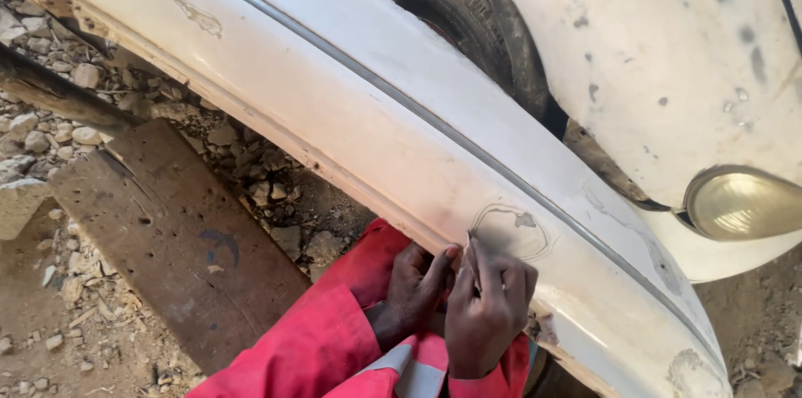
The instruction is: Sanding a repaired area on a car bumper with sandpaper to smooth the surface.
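White paint covers the car bumper, which runs as one long band from above and to the left of the fingers down past them to the right; its long axis slants that way, and its lower edge sits right at the fingertips. The sanded patch, a grey oval ringed by a thin line, lies just above and slightly right of the right hand, nearly touching it. That hand is the nearer one: its fingers are bunched tight around something thin and flat (what it is I cannot tell) pressed against the panel below the patch. The left hand lies just to its left, fingers curled over the bumper's lower lip, gripping the edge. Red sleeves trail down from both wrists.
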